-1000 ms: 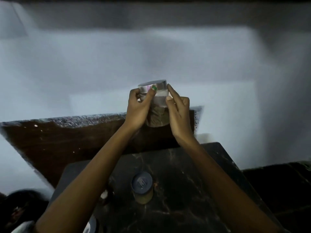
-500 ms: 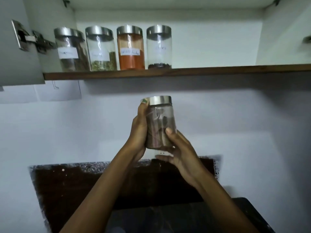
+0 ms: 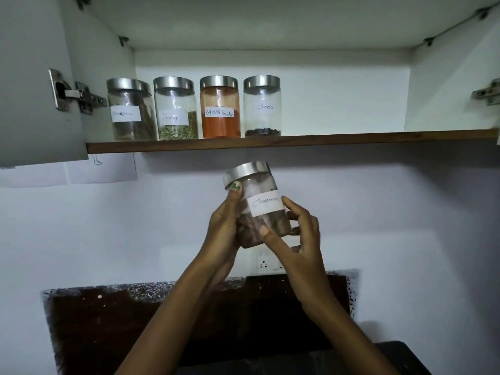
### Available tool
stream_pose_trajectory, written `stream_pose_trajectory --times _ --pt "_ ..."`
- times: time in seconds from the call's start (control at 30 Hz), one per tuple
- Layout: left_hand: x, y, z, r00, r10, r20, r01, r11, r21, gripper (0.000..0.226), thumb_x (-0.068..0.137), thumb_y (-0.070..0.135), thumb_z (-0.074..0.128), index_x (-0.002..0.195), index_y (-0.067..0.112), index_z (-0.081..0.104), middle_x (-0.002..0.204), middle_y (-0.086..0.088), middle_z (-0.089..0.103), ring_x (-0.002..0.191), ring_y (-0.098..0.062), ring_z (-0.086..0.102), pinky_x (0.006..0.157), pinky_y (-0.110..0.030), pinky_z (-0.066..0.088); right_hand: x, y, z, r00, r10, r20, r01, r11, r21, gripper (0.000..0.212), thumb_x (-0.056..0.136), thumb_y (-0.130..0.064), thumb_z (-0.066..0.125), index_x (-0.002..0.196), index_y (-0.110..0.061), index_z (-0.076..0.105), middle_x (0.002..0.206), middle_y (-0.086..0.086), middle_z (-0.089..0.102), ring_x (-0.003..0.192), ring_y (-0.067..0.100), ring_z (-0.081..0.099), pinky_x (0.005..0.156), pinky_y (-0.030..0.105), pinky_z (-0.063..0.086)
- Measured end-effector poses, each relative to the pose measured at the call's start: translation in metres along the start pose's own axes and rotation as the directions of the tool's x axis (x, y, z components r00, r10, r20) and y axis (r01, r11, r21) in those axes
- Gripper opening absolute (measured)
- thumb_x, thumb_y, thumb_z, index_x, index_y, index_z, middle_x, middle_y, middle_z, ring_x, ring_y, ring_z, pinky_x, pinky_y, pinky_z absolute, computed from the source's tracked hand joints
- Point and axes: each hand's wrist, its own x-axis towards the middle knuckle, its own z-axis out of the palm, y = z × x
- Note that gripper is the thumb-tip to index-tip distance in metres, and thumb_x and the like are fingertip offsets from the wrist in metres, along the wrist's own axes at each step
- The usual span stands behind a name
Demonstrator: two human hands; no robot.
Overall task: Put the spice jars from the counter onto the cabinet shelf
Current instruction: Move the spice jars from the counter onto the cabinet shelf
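Both my hands hold a glass cinnamon jar (image 3: pixel 263 209) with a steel lid and a white label, tilted a little, below the cabinet shelf (image 3: pixel 324 139). My left hand (image 3: pixel 223 226) wraps its left side, thumb up near the lid. My right hand (image 3: pixel 297 236) grips its lower right side with thumb and fingers. Several steel-lidded jars stand in a row at the left of the shelf: a brown spice jar (image 3: pixel 130 110), a fennel jar (image 3: pixel 175 109), a red chilli powder jar (image 3: pixel 219 108) and a cloves jar (image 3: pixel 262 106).
The cabinet's open door (image 3: pixel 35 82) with its hinge hangs at the left. To the right of the cloves jar the shelf is bare. A wall socket (image 3: pixel 263 263) sits behind the jar. The dark backsplash (image 3: pixel 108 320) and black counter corner (image 3: pixel 400 355) lie below.
The view has tilted up and the cabinet shelf now fills the top. My hands have raised the jar toward the shelf and turned it, so its label now faces me.
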Motion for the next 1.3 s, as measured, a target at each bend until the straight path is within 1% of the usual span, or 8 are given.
stream_pose_trajectory --times 0.13,0.27,0.37,0.57,0.8,1.03,1.17,1.3 --pt "0.000 0.003 -0.003 0.999 -0.014 0.029 0.014 1.000 -0.006 0.044 0.078 0.065 0.045 0.095 0.035 0.073 0.106 -0.004 0.074 0.097 -0.022 0.071 0.074 -0.035 0.059 0.001 -0.003 -0.004 0.966 0.094 0.241 -0.148 0.965 0.217 0.073 0.069 -0.050 0.067 0.131 -0.061 0.030 0.136 -0.023 0.046 0.108 -0.011 0.055 0.089 0.023 0.050" --pt "0.002 0.005 -0.004 0.998 -0.032 0.051 0.032 0.999 -0.012 0.045 0.078 0.065 0.044 0.095 0.035 0.074 0.106 -0.005 0.074 0.098 -0.023 0.070 0.082 -0.039 0.058 0.001 -0.005 0.001 0.985 0.039 0.171 -0.071 0.980 0.186 0.080 0.062 -0.054 0.074 0.126 -0.067 0.027 0.130 -0.031 0.045 0.102 -0.020 0.053 0.072 0.004 0.049" --pt "0.001 0.006 -0.005 0.999 0.005 0.048 -0.005 1.000 -0.012 0.040 0.076 0.062 0.046 0.097 0.039 0.073 0.105 0.005 0.074 0.098 -0.014 0.070 0.077 -0.032 0.059 0.001 -0.003 0.004 0.997 -0.050 0.061 0.042 0.992 0.119 0.089 0.062 -0.048 0.075 0.135 -0.058 0.025 0.137 -0.029 0.040 0.118 -0.012 0.047 0.084 0.006 0.049" --pt "-0.002 0.006 -0.007 0.999 0.033 0.018 -0.033 0.999 0.011 0.051 0.089 0.045 0.044 0.136 0.025 0.050 0.129 -0.001 0.062 0.116 -0.019 0.061 0.099 -0.044 0.049 0.004 -0.002 0.006 0.989 -0.142 -0.037 0.142 0.990 0.001 0.095 0.066 -0.042 0.073 0.145 -0.041 0.020 0.128 -0.043 0.030 0.119 -0.023 0.037 0.087 0.003 0.043" --pt "-0.001 0.004 -0.004 0.999 0.047 0.019 -0.047 0.999 0.002 0.053 0.085 0.046 0.048 0.134 0.026 0.053 0.129 -0.002 0.062 0.116 -0.020 0.061 0.096 -0.042 0.052 0.003 0.001 0.002 0.989 -0.143 -0.033 0.142 0.990 -0.020 0.094 0.070 -0.040 0.076 0.144 -0.045 0.020 0.134 -0.035 0.035 0.124 -0.014 0.039 0.091 0.005 0.043" --pt "0.005 0.000 0.006 0.992 0.112 0.058 -0.118 0.988 0.104 0.040 0.095 0.039 0.044 0.132 0.027 0.055 0.122 0.006 0.066 0.112 -0.011 0.063 0.089 -0.030 0.056 0.009 0.002 -0.018 0.992 -0.117 0.036 0.121 0.981 -0.153 0.104 0.065 -0.054 0.073 0.144 -0.048 0.007 0.148 -0.023 0.028 0.131 -0.003 0.036 0.105 0.027 0.042" --pt "0.022 0.010 0.018 0.976 0.191 0.102 -0.206 0.964 0.166 0.035 0.097 0.038 0.041 0.126 0.030 0.058 0.113 0.015 0.070 0.106 -0.002 0.064 0.078 -0.017 0.054 0.032 -0.009 -0.038 0.987 -0.131 0.094 0.151 0.955 -0.254 0.107 0.063 -0.060 0.067 0.145 -0.048 -0.001 0.146 -0.022 0.032 0.124 -0.005 0.044 0.097 0.019 0.044" --pt "0.050 0.039 0.043 0.948 0.282 0.151 -0.308 0.929 0.203 0.039 0.101 0.034 0.033 0.136 0.028 0.048 0.125 0.009 0.063 0.115 -0.006 0.059 0.091 -0.023 0.053 0.073 -0.031 -0.058 0.968 -0.242 0.068 0.251 0.918 -0.308 0.108 0.063 -0.059 0.069 0.147 -0.044 0.001 0.146 -0.017 0.035 0.123 -0.008 0.043 0.096 0.019 0.043"
